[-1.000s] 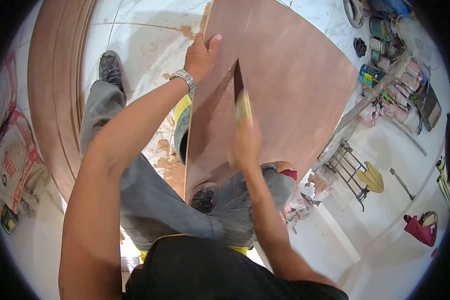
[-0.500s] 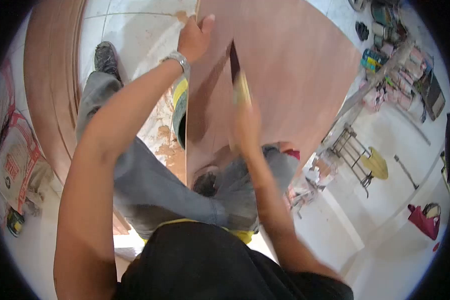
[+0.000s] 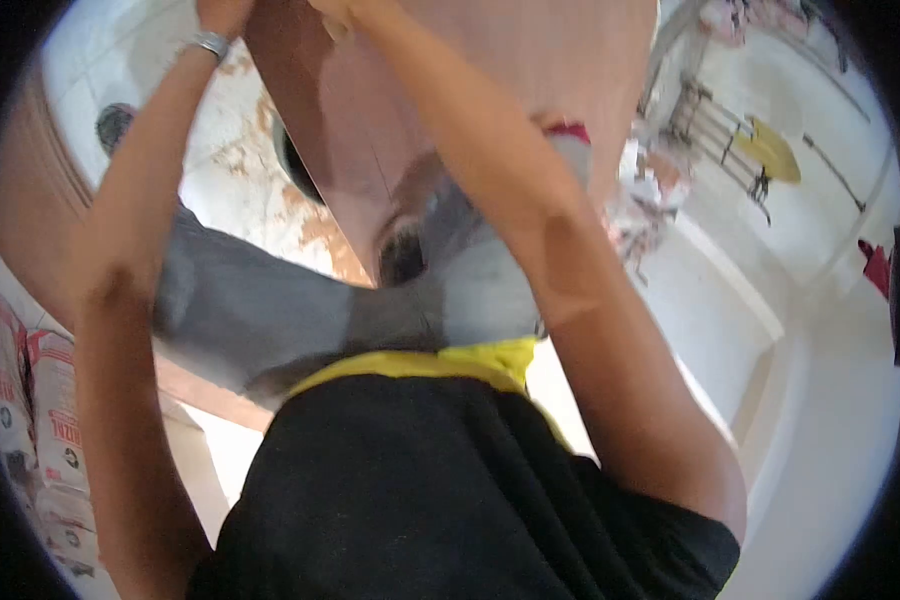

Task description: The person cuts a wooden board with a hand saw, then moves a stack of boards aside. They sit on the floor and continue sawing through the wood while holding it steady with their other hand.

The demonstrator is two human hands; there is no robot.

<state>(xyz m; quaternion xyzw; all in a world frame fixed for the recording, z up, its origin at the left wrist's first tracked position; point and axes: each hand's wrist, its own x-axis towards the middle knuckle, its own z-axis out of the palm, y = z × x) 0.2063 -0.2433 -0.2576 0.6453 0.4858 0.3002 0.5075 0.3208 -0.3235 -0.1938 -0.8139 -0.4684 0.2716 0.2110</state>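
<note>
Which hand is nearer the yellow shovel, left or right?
Right. The right hand is over the panel, left of the shovel and higher in view. The left hand is farther left, by the panel's left edge.

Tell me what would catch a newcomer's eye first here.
Probably the broad reddish-brown panel at top centre, with both bare arms stretched towards it. Next, the black shirt filling the bottom centre, a yellow strip above it. At upper right, a yellow shovel head.

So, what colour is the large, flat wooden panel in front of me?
The large, flat wooden panel is reddish brown, seen best in the head view.
</note>
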